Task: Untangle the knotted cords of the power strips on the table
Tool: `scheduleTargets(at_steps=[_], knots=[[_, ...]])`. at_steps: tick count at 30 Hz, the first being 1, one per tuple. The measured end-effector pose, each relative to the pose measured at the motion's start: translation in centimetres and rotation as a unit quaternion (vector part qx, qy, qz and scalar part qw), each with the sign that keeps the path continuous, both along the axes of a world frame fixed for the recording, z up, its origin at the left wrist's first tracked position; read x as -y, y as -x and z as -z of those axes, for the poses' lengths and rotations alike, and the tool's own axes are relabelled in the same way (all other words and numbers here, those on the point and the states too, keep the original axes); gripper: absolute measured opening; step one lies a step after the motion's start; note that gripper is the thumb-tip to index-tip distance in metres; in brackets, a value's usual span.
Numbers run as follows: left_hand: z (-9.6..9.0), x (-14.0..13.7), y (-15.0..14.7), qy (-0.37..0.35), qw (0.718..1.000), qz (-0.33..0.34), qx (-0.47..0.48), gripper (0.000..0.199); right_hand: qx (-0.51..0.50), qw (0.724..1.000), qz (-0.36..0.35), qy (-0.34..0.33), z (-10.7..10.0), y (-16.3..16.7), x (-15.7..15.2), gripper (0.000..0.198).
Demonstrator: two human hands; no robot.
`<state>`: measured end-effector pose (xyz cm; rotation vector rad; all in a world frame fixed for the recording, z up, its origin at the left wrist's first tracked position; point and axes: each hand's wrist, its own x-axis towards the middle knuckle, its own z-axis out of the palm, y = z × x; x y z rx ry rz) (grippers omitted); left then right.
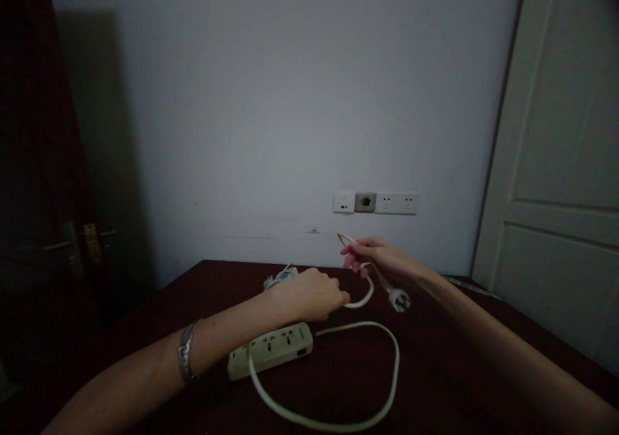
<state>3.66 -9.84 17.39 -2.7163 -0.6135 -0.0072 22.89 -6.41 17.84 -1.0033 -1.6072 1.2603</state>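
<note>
The right hand [372, 253] held the cord [397, 364] between thumb and fingers a little way behind the plug [400, 301], which hung below the hand with its face outward. The left hand [314, 293] was curled, back upward, and appeared to be grasping the same cord, which ran to its thumb tip; its other fingertips were hidden. A short, slack bend of cord lay between the two hands.

Just below the left forearm, which carried a bracelet [186, 352], the power strip [275, 351] rested at a slant on the dark red table [425, 390]. From its right end the cord made a wide loop toward the near edge, came back up across the strip's left part and passed out of sight behind the forearm. Just beyond the left hand lay a small pale bundle [282, 277], too dim to name. Farther off, well apart from the plug, sockets [396, 203] were set in the wall [290, 132].

A few things could go wrong. A hard pull might drag the strip or turn it over, since the cord crossed its top. The wide loop could snag on the forearm or bracelet. With the grip on the cord alone, the plug might swing and knock the table, and bending the cord sharply near the plug could strain it there.
</note>
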Motion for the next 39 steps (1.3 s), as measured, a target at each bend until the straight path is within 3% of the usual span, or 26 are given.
scheduleTargets(at_steps=[3,5,10,15,20,22,26,29,32,35,39], knots=[[-0.7,-0.1,0.1,-0.020,0.998,0.030,0.054,0.033,0.011,0.996,-0.061,0.058,1.6,0.0,-0.1,0.025],[-1.3,-0.5,0.1,0.004,0.994,0.032,0.107,0.029,0.019,0.992,-0.109,0.068,2.2,0.0,0.2,0.027],[-2.5,-1.7,0.0,0.104,0.961,-0.028,0.255,0.023,0.036,0.971,-0.219,0.089,2.2,-0.1,1.3,0.035],[-3.3,-3.9,0.5,0.245,0.909,-0.033,0.336,0.041,-0.090,0.969,-0.222,0.066,1.8,-0.2,1.8,0.034],[-3.2,-5.7,2.1,0.501,0.832,0.017,0.239,0.024,-0.139,0.941,-0.298,0.085,2.6,0.7,2.7,0.039],[-2.6,-6.2,2.6,0.579,0.783,0.029,0.227,0.023,-0.165,0.940,-0.289,0.076,3.0,1.1,3.1,0.033],[-0.8,-7.1,2.8,0.681,0.665,0.051,0.302,0.029,-0.228,0.931,-0.273,0.078,3.7,1.9,3.4,0.028],[0.6,-7.8,2.2,0.722,0.596,0.069,0.346,0.035,-0.266,0.923,-0.262,0.095,3.7,2.4,3.2,0.026],[1.2,-8.0,1.4,0.734,0.545,0.068,0.400,0.034,-0.296,0.913,-0.259,0.111,3.2,2.8,2.9,0.027],[1.4,-8.1,1.1,0.725,0.518,0.083,0.446,0.031,-0.319,0.904,-0.264,0.108,2.3,3.0,2.8,0.033],[2.2,-8.1,1.7,0.702,0.503,0.156,0.480,0.032,-0.331,0.911,-0.235,0.075,0.6,2.7,3.2,0.043]])
